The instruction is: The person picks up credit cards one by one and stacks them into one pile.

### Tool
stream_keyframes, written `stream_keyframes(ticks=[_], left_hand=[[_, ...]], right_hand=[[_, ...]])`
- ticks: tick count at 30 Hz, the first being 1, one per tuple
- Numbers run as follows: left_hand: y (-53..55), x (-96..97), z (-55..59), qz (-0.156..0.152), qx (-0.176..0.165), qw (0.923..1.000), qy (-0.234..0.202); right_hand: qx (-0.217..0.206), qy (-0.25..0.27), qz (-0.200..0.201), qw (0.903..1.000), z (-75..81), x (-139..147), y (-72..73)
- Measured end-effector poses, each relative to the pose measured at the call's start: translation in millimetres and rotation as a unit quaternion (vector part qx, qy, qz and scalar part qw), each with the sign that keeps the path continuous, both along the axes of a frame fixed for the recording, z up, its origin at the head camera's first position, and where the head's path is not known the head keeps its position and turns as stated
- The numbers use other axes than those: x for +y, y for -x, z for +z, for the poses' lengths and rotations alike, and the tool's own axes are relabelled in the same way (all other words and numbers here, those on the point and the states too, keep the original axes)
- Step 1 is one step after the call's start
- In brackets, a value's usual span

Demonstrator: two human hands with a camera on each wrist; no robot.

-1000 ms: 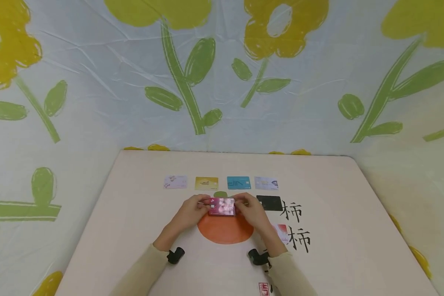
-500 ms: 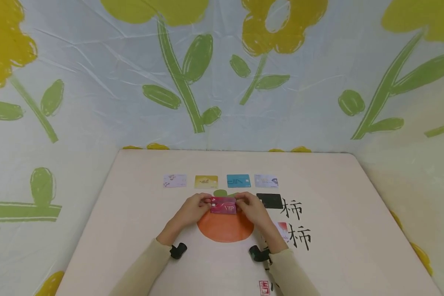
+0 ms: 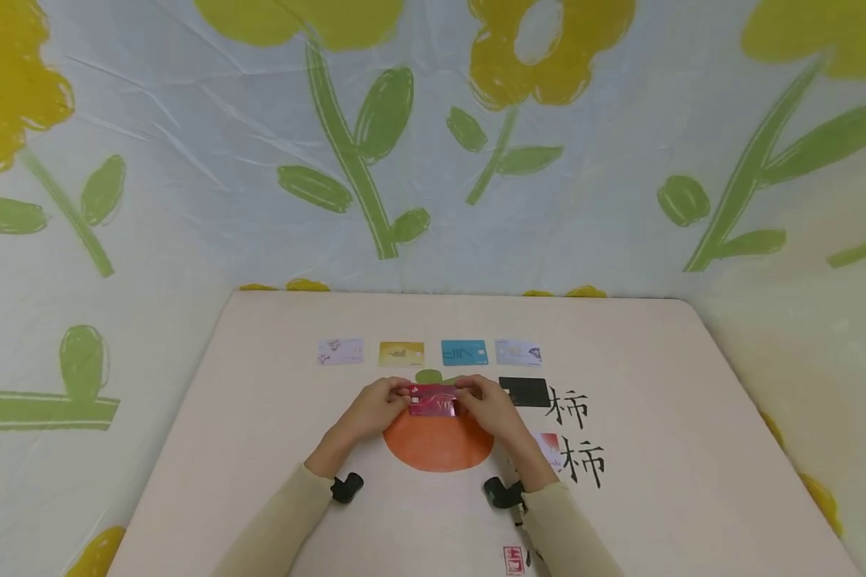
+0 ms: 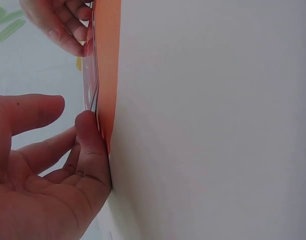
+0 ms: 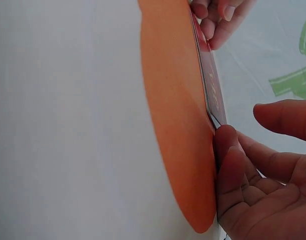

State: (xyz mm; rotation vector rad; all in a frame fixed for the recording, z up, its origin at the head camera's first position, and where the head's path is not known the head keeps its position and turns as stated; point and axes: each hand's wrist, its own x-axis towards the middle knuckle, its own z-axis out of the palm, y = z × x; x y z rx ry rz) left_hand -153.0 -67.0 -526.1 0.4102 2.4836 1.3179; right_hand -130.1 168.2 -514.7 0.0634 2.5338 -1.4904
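A glossy red VIP card [image 3: 431,400] with a chip lies low over the orange circle printed on the mat, its long side across. My left hand [image 3: 375,410] holds its left end and my right hand [image 3: 492,410] its right end. In the left wrist view, curled fingers [image 4: 92,150] meet the card's short edge, while one digit is raised apart from it. The right wrist view shows much the same at the other end of the card [image 5: 211,82]. Thin layered edges appear there; whether more than one card is stacked, I cannot tell.
Across the back lie a pale floral card [image 3: 340,352], a gold card [image 3: 402,354], a teal card [image 3: 465,353] and a pale lilac card [image 3: 518,353]. A black card [image 3: 527,392] lies right of my hands. A red-and-white card [image 3: 551,449] is partly hidden by my right forearm.
The glare on the red card has faded and its VIP lettering shows, so its tilt has changed slightly. Both hands stay in nearly the same place at its ends.
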Motion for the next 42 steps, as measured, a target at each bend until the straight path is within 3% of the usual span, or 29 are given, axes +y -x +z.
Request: stream_keyframes(ticks=[19,42], left_hand=[[-1.3,-2.4,3.4,0.017,-0.015,0.9997,0.007],[0.1,-1.9,1.8,0.006,-0.02,0.9997,-0.007]], right_hand=[[-0.002,0.006,-0.001,1.0,0.1,-5.0,-0.9],[0.013,0.008,-0.001,0.9999,-2.1,-0.6,-1.0]])
